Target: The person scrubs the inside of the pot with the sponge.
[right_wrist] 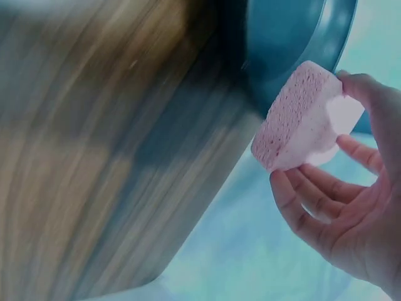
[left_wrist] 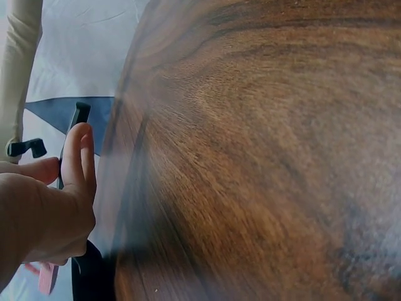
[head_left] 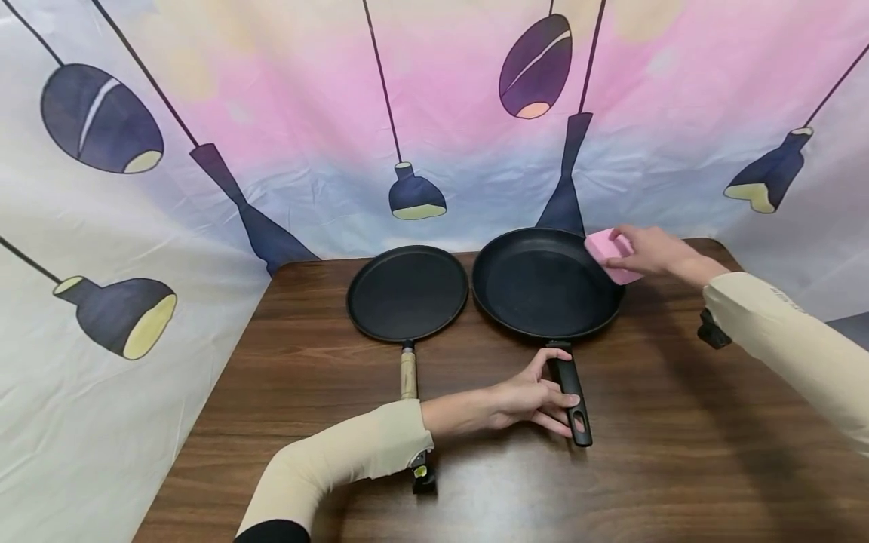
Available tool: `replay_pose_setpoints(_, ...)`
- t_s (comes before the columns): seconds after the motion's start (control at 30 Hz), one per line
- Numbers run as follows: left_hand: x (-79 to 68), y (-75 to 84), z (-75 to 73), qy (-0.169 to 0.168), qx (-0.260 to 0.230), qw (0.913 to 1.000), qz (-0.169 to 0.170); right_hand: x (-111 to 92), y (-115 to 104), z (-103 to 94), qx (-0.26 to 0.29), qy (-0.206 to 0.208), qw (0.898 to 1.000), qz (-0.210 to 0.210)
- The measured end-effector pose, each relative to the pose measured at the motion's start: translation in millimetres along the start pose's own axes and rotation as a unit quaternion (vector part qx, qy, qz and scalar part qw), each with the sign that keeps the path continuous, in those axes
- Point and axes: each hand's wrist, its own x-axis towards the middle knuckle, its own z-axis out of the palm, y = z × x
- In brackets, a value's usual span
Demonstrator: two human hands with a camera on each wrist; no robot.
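A deep black frying pan (head_left: 543, 283) stands near the back of the table, its black handle (head_left: 569, 385) pointing toward me. My left hand (head_left: 529, 396) holds that handle from the left, fingers and thumb about it. In the left wrist view the left hand (left_wrist: 50, 207) grips the dark handle (left_wrist: 80, 116). Over the pan's right rim, my right hand (head_left: 652, 253) pinches a pink sponge (head_left: 611, 255). The right wrist view shows the porous sponge (right_wrist: 304, 113) between thumb and fingers of the right hand (right_wrist: 357, 207), beside the pan wall (right_wrist: 282, 50); whether they touch I cannot tell.
Left of the frying pan lies a flat round black griddle pan (head_left: 407, 292) with a wooden handle (head_left: 408, 375), partly behind the left sleeve. Both rest on a brown wooden table (head_left: 305, 362). A cloth backdrop (head_left: 305, 98) printed with lamps hangs behind its back edge.
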Motion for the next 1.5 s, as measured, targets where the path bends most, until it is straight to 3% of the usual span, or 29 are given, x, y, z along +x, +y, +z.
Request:
replay_pose_setpoints(0.23, -1.6, 2.2, -1.5, -0.004, 0.000, 1.0000, -0.003, -17, 31, -4.6, -0.011, -0.001, 0.999, 0.052)
replay_pose_setpoints(0.53, -3.2, 4.2, -2.4, -0.016, 0.010, 0.9998, -0.008, -35, 59, 16.3, -0.008, -0.052, 0.994, 0.095)
replay_pose_setpoints(0.87, -1.3, 3.2, -2.9, -0.025, 0.012, 0.9996, -0.009, -41, 66, 32.7, -0.012, -0.080, 0.990, 0.118)
replay_pose_setpoints(1.1, -3.2, 9.3, -11.0, -0.034, 0.047, 0.9982, -0.017, -36, 64, 37.2, -0.035, -0.084, 0.987, 0.134)
replay_pose_setpoints(1.2, -7.9, 16.6, -20.0, -0.047, 0.078, 0.9954, -0.028, -34, 62, 37.9, -0.049, -0.086, 0.986, 0.134)
replay_pose_setpoints(1.3, -15.1, 30.9, -39.0, -0.062, 0.137, 0.9877, -0.043, -34, 59, 37.4, -0.074, -0.079, 0.986, 0.126)
replay_pose_setpoints(1.4, -24.3, 49.3, -71.5, -0.050, 0.193, 0.9792, -0.035, -36, 57, 36.0, -0.095, -0.066, 0.986, 0.119)
replay_pose_setpoints(1.5, -35.0, 66.3, -111.8, -0.005, 0.228, 0.9736, -0.010, -40, 58, 33.1, -0.105, -0.055, 0.986, 0.117)
